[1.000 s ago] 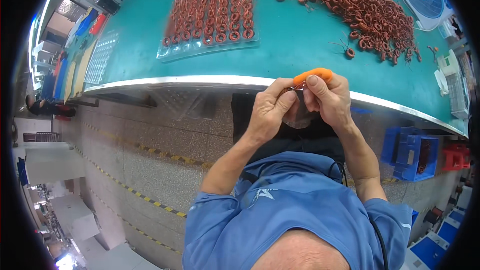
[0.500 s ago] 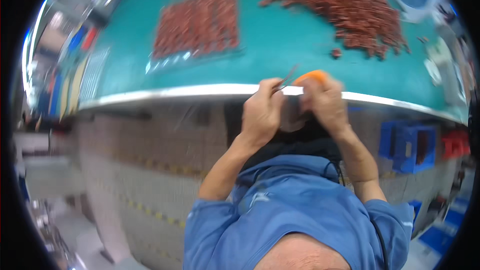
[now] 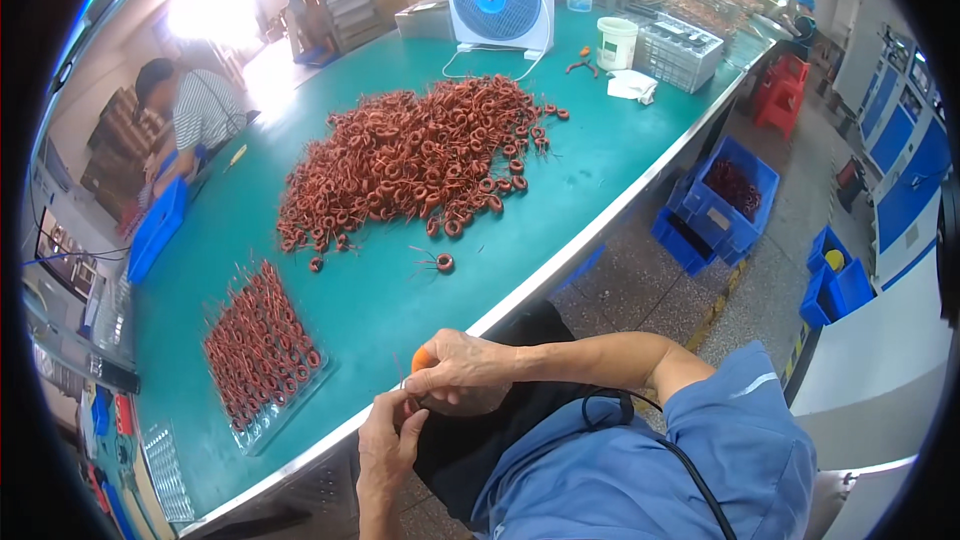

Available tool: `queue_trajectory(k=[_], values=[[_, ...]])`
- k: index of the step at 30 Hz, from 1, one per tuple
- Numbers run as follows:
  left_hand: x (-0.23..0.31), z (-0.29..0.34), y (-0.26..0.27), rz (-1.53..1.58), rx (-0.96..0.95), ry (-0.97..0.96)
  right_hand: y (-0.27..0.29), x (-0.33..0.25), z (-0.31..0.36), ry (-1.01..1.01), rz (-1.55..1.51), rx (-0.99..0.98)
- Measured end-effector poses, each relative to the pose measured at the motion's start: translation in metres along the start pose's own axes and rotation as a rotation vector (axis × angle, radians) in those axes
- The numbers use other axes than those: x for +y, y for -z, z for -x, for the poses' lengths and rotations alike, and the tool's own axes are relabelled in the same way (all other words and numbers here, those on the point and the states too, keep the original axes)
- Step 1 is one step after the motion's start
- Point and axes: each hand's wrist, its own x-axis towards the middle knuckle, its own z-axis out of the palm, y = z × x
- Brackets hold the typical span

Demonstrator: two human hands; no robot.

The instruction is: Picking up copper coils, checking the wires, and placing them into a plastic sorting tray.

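Note:
My left hand (image 3: 385,445) is closed at the table's front edge, pinching a copper wire coil whose thin leads (image 3: 398,368) stick up; the ring itself is hidden by the fingers. Against it, my right hand (image 3: 462,368) is wrapped round an orange-handled tool (image 3: 424,357), its working end out of sight. A single wire coil (image 3: 444,263) with loose leads lies beyond my hands. Farther off spreads a large pile of reddish-brown wire coils (image 3: 410,160). To the left, a clear plastic tray (image 3: 322,372) holds rows of the same coils, leads upward.
A fan (image 3: 495,0) stands at the back, with a white bucket (image 3: 617,43) and grey crate (image 3: 680,50) to its right. Another orange-handled tool (image 3: 582,66) lies nearby. Blue bins (image 3: 735,210) sit right of the table. A person (image 3: 200,110) is across at the left.
The view has swung rightward and up, bringing the fan and far table into sight. My hands, apart a moment ago, now meet, the orange-handled tool still in the right one.

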Motion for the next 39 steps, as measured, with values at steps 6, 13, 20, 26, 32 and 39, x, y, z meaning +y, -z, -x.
queue_trajectory(k=[6, 13, 20, 26, 32, 39], values=[[0.020, 0.001, 0.007, -0.359, -0.109, -0.155, -0.006, 0.013, 0.002, -0.075, -0.125, -0.088], [0.004, -0.001, -0.009, -0.581, -0.045, -0.228, -0.006, 0.010, 0.007, -0.067, 0.034, 0.069], [-0.007, -0.008, -0.027, 0.791, 0.336, -0.038, -0.015, -0.014, -0.015, 0.116, -0.178, 0.161], [-0.009, -0.003, -0.045, 0.870, 0.494, 0.089, -0.016, -0.011, -0.021, 0.123, -0.051, 0.194], [0.003, 0.010, -0.042, 0.898, 0.457, 0.191, -0.030, 0.003, -0.019, 0.266, -0.106, 0.051], [-0.005, 0.003, -0.053, 0.793, 0.530, 0.097, -0.033, 0.004, -0.015, 0.252, -0.181, 0.109]])
